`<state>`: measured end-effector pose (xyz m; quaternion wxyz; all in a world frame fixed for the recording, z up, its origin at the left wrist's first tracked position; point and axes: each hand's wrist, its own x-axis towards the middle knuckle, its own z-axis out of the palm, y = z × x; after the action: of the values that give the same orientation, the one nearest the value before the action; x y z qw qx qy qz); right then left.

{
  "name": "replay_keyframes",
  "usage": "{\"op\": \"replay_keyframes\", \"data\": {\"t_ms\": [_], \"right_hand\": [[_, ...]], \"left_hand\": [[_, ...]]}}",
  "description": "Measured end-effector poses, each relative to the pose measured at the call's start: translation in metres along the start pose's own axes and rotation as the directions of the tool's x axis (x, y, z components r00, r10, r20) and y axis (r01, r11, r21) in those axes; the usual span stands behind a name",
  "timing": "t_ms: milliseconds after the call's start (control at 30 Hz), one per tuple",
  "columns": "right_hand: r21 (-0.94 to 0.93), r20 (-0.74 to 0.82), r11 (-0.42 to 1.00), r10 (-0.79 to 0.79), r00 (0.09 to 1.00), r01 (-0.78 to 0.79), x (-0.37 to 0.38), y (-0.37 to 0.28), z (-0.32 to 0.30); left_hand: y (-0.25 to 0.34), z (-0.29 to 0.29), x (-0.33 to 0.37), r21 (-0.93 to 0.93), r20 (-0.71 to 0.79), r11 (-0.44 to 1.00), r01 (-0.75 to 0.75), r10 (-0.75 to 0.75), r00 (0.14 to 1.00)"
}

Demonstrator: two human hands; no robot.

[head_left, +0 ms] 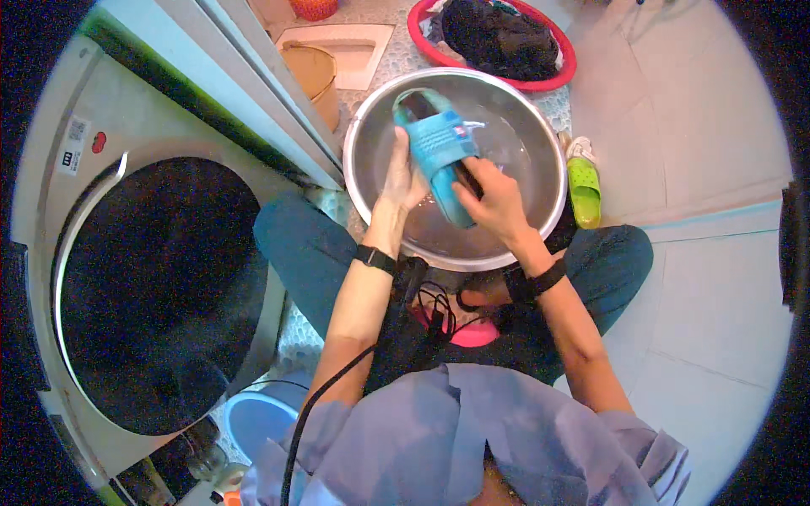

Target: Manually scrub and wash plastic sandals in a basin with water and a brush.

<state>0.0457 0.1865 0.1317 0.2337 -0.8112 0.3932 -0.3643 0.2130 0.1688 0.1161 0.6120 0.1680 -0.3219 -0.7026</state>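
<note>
Turquoise slipper (434, 148), head view, as I see it from my remote station: held over steel basin (371, 126) containing water (521, 160). Left hand (403, 181): thumb along slipper's left edge, other fingers mostly hidden beneath, holding it. Right hand (498, 202): fingers bent at strap's opening, touching slipper; whether they grip anything, I cannot tell. Right of basin: lime-green clog (585, 196). Beyond basin: red tub (540, 84) with dark clothes (498, 38).

Most fingers of the left hand (407, 175) are hidden behind the blue slipper (430, 152); I can't see some fingertips of the right hand (498, 201). Beyond the basin's far rim (456, 72), a red container (314, 8) is cut off.
</note>
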Motion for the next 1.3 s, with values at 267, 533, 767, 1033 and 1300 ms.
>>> {"op": "replay_keyframes", "data": {"t_ms": [267,533,767,1033,1300], "right_hand": [[-0.027,0.274,0.984,0.177,0.945,-0.176,-0.020,-0.030,-0.016],[0.005,0.134,0.986,0.166,0.977,-0.168,-0.013,-0.057,-0.013],[0.152,0.010,0.971,0.186,0.982,-0.186,0.014,-0.035,0.012],[-0.082,0.093,0.987,0.143,0.985,-0.136,-0.001,-0.035,0.010],[0.083,-0.024,0.993,0.087,0.996,-0.085,0.019,-0.017,0.008]], "left_hand": [[0.012,-0.010,0.001,-0.180,-0.312,0.966,-0.188,0.126,0.942],[0.004,-0.030,0.000,0.076,-0.363,0.994,-0.081,0.103,0.926],[-0.005,-0.016,0.007,0.021,-0.367,0.992,-0.122,0.122,0.922],[0.006,-0.026,-0.001,-0.011,-0.286,1.000,0.012,-0.015,0.958],[-0.006,0.000,-0.016,0.019,-0.221,0.993,0.120,-0.113,0.969]]}}
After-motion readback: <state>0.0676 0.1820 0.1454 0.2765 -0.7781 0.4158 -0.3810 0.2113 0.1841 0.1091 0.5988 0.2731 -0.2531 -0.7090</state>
